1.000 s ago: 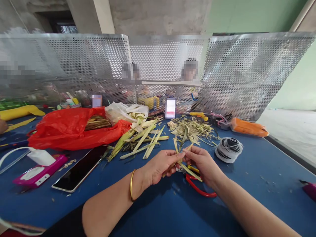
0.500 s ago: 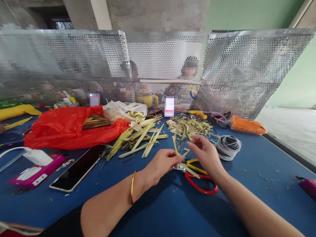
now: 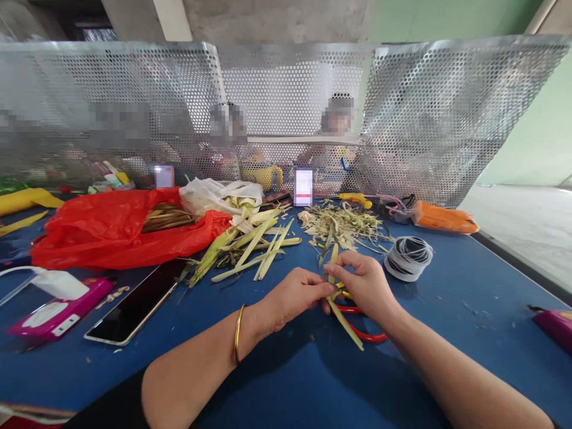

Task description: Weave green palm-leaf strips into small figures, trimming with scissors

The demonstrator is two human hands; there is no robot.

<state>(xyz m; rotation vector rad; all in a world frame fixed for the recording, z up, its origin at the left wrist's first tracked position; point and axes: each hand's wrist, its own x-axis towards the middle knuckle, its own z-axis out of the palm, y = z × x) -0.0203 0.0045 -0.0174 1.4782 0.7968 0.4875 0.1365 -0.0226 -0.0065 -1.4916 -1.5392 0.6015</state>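
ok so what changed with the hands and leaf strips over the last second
The right hand, which had lifted off half a second ago, has come back toward the left hand and pinches the leaf strips again. The left hand kept its hold. The scissors, coil and phone lie where they were.

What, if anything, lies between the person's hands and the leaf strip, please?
Nothing visible does: the left hand and the right hand both pinch the leaf strip directly. The red-handled scissors lie on the table beneath.

No readable text, label, brand or number anywhere; upright cards by mesh screen blurred.
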